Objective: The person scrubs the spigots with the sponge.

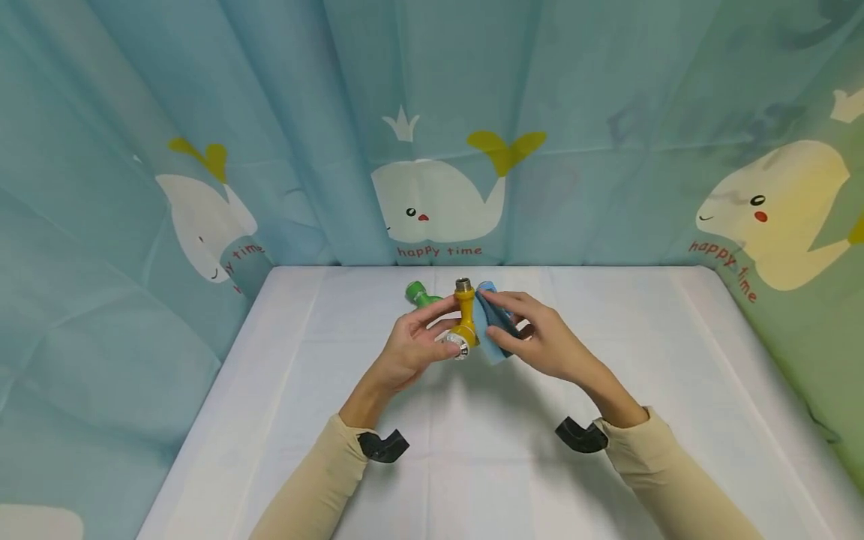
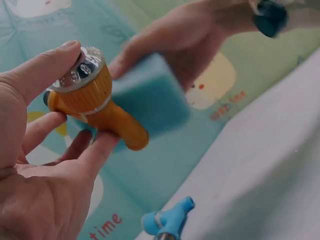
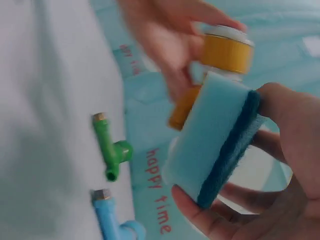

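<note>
In the head view my left hand (image 1: 412, 346) grips a yellow tap (image 1: 466, 316) with a silver knob and a threaded metal end pointing up. The left wrist view shows the thumb on the knob of the yellow tap (image 2: 90, 95) and fingers under its body. My right hand (image 1: 545, 337) pinches a light blue sponge (image 1: 491, 330) that has a darker scouring layer. In the right wrist view the sponge (image 3: 210, 135) lies against the yellow tap (image 3: 227, 52) and covers part of it. Whether they press together is hard to tell.
A green tap (image 3: 107, 147) and a blue tap (image 3: 112, 215) lie on the white-covered table (image 1: 324, 390), behind the hands in the head view. A blue-green curtain (image 1: 283, 112) with whale prints stands along the table's back and sides.
</note>
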Demonstrator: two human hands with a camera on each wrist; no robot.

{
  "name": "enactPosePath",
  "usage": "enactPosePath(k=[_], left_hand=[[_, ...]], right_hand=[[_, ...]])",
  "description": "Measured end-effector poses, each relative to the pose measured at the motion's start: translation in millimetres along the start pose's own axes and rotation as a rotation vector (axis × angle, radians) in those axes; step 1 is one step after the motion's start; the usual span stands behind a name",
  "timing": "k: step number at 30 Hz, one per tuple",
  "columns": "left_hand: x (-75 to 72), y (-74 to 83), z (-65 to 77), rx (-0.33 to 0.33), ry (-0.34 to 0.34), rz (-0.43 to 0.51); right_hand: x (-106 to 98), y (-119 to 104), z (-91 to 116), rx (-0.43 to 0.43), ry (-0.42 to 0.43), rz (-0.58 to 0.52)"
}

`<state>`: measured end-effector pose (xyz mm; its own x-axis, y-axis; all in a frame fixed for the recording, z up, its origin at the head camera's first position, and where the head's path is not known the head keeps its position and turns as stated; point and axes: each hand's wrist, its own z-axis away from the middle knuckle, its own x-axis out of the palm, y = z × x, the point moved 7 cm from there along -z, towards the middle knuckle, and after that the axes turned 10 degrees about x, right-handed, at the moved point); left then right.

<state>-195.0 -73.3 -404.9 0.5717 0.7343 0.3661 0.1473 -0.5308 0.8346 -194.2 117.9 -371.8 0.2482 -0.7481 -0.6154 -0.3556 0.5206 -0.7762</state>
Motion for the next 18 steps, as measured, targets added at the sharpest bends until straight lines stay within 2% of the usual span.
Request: enactPosePath(k=[2, 5, 8, 12, 15, 18], left_hand=[[-1.8, -0.7, 0.6, -0.008, 0.019, -0.011], [-6.9, -3.0, 0.9, -0.027, 0.08, -0.032], [-10.2, -6.2, -1.4, -0.045, 0.128, -0.065], [-11.8, -9.6, -4.9, -0.051, 0.161, -0.129], [-12.3, -13.2, -5.7, -0.064, 0.171, -0.151], [-11.3, -15.5, -7.2, -0.067, 0.18, -0.127]], right_hand=[[4, 1, 3, -0.013, -0.032, 0.063], [0, 0, 7, -0.032, 0.045, 0.131], [-4, -8, 9, -0.092, 0.145, 0.12], [3, -20, 15, -0.179, 0.128, 0.121], [0, -22, 19, -0.189, 0.148, 0.097], [-2, -20, 18, -0.199, 0.166, 0.07]])
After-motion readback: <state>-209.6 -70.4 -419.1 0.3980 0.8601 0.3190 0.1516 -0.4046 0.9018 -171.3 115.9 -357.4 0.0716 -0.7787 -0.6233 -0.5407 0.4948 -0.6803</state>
